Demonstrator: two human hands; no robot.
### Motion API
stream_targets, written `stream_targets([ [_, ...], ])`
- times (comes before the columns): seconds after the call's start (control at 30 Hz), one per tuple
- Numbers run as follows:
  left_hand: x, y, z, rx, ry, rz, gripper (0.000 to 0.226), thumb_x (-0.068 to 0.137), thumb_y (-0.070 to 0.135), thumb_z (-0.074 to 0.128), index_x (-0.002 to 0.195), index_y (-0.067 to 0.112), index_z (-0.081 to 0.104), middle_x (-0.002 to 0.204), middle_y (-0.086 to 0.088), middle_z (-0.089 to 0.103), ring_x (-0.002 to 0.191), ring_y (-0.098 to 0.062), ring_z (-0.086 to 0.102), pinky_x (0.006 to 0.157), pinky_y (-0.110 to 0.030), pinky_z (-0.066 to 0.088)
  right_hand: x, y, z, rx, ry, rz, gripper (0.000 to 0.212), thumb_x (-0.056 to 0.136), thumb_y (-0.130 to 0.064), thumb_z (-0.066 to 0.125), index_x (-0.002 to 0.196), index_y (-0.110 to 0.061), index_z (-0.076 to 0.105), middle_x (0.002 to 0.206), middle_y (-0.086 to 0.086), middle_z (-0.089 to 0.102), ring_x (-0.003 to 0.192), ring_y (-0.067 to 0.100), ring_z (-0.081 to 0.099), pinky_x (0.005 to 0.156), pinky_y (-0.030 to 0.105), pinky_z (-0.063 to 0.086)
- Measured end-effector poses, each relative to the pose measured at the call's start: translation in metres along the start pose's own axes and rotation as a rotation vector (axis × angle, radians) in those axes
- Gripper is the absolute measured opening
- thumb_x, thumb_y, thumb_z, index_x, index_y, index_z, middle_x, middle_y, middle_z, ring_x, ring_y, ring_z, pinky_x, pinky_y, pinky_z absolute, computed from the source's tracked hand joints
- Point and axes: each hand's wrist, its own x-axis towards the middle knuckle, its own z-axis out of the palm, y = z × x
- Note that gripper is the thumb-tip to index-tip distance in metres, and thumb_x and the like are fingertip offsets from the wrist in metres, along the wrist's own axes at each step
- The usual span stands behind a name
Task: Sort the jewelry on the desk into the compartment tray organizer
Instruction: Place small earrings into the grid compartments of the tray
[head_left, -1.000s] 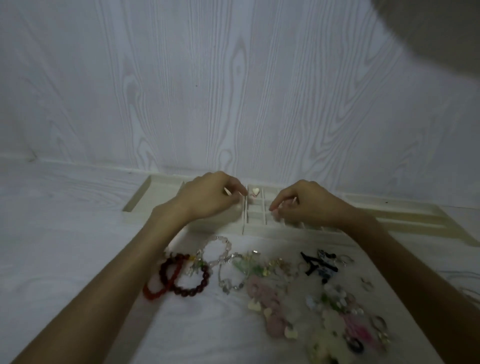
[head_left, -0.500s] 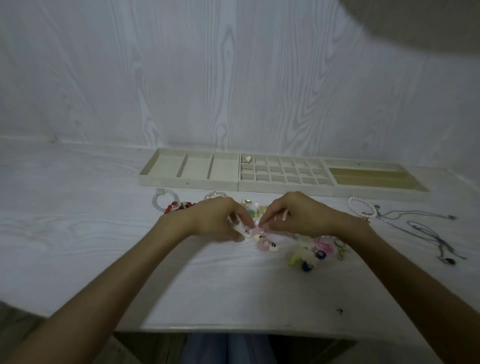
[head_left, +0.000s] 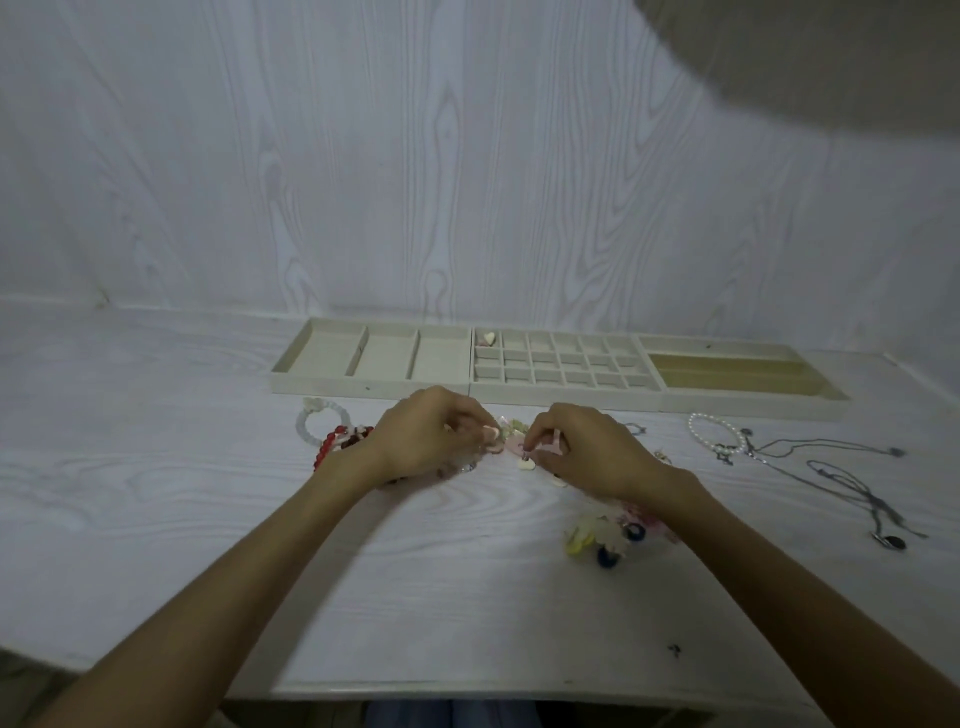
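Both hands down in the jewelry pile at the middle of the worktop (head_left: 156, 467), fingers curled: left hand (head_left: 431, 441) and right hand (head_left: 587, 452) each apparently pinching a small pink piece, likely to pull it free of the tangle. Beyond, at the far edge, compartment tray organizer (head_left: 561, 397) nearly bare, one heart-shaped piece (head_left: 488, 339) in its far-left small cell. Red bead bracelet (head_left: 332, 444) left, necklaces (head_left: 831, 467) right, unsorted.

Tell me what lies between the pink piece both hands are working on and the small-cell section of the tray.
Nothing visible blocks it. The pink piece, pinched between the left hand and the right hand, sits just in front of the tray; only bare desk and the tray's low front wall lie between. One heart charm occupies the far-left back cell.
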Motion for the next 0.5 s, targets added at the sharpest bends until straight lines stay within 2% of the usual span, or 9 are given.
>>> stream_targets([
  [0.1, 0.009, 0.003, -0.008, -0.217, 0.061, -0.019, 0.015, 0.087, 0.029, 0.067, 0.097, 0.021, 0.074, 0.084, 0.004, 0.075, 0.084, -0.008, 0.069, 0.087, -0.039, 0.054, 0.016, 0.008, -0.003, 0.025, -0.006, 0.039, 0.007, 0.085, -0.026, 0.064, 0.091, -0.028, 0.068, 0.083, -0.019, 0.05, 0.066, -0.009, 0.044, 0.056, 0.012, 0.03],
  [0.2, 0.019, 0.005, -0.019, -0.331, 0.061, -0.033, 0.014, 0.086, 0.026, 0.068, 0.096, 0.02, 0.074, 0.084, -0.013, 0.074, 0.085, -0.012, 0.07, 0.087, -0.026, 0.053, 0.029, 0.012, -0.01, 0.039, -0.064, 0.039, 0.007, 0.086, -0.028, 0.064, 0.088, -0.028, 0.07, 0.087, -0.017, 0.06, 0.07, -0.004, 0.05, 0.06, 0.016, 0.037],
  [0.3, 0.031, 0.008, -0.033, -0.387, 0.056, -0.039, 0.009, 0.085, 0.026, 0.068, 0.091, 0.023, 0.074, 0.074, -0.008, 0.072, 0.067, -0.001, 0.065, 0.068, -0.011, 0.05, 0.046, 0.013, -0.023, 0.168, -0.04, 0.023, 0.009, 0.086, -0.025, 0.064, 0.089, -0.028, 0.072, 0.088, -0.016, 0.064, 0.075, -0.005, 0.056, 0.069, 0.017, 0.043],
  [0.4, 0.048, 0.007, -0.046, -0.383, 0.096, -0.072, 0.011, 0.083, 0.03, 0.07, 0.091, 0.023, 0.075, 0.081, -0.008, 0.075, 0.067, -0.001, 0.066, 0.066, -0.008, 0.048, 0.065, 0.004, -0.039, 0.392, 0.041, 0.015, 0.013, 0.09, -0.024, 0.059, 0.095, -0.028, 0.07, 0.089, -0.013, 0.068, 0.069, -0.004, 0.062, 0.066, 0.014, 0.048],
  [0.5, 0.067, 0.003, -0.056, -0.398, 0.122, -0.081, 0.013, 0.081, 0.032, 0.072, 0.089, 0.022, 0.076, 0.078, -0.003, 0.075, 0.068, -0.001, 0.066, 0.062, -0.007, 0.045, 0.088, -0.003, -0.051, 0.566, 0.001, 0.044, 0.017, 0.09, -0.022, 0.057, 0.103, -0.027, 0.066, 0.09, -0.006, 0.071, 0.075, 0.009, 0.069, 0.065, 0.022, 0.053],
])
